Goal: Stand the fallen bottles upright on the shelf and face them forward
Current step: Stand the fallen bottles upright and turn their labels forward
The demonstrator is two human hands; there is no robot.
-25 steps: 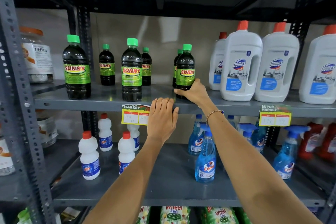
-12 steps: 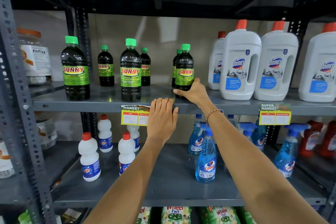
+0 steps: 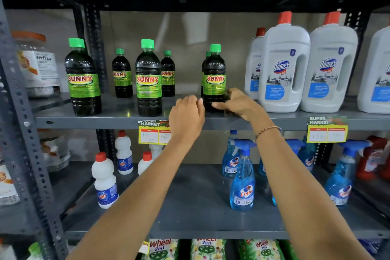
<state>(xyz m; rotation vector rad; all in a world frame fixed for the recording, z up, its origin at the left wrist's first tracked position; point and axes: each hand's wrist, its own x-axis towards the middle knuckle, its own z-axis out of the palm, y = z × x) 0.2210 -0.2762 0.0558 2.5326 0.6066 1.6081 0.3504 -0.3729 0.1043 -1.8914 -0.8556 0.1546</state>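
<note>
Several grey metal shelves [image 3: 118, 119] sat one above another on perforated uprights, backed by a plain beige wall. At the far left a clear jar [image 3: 39, 67] with an orange lid stood in the neighbouring bay. On the middle shelf six dark Sunny bottles with green caps stood upright, their green labels turned to the front: one at the left front [image 3: 82, 78], a smaller-looking one behind [image 3: 122, 74], another at the front [image 3: 148, 79] with a fourth behind it [image 3: 168, 74], then a gap. A yellow price tag [image 3: 152, 133] hung from the shelf edge. The left hand [image 3: 186, 118] was raised in front of that edge, fingers loosely curled, its tips beside the base of the rightmost Sunny bottle [image 3: 214, 79]; whether it touched I could not tell. That bottle stood upright near the front edge, label forward, with another mostly hidden behind it. The right hand [image 3: 239, 103] was wrapped around its lower part, thumb across the front, a thin bracelet [image 3: 266, 130] on the wrist. To the right stood white Domex bottles [image 3: 283, 65] with red caps. On the shelf below were small white bottles [image 3: 104, 181] and blue Colin spray bottles [image 3: 242, 177].
</note>
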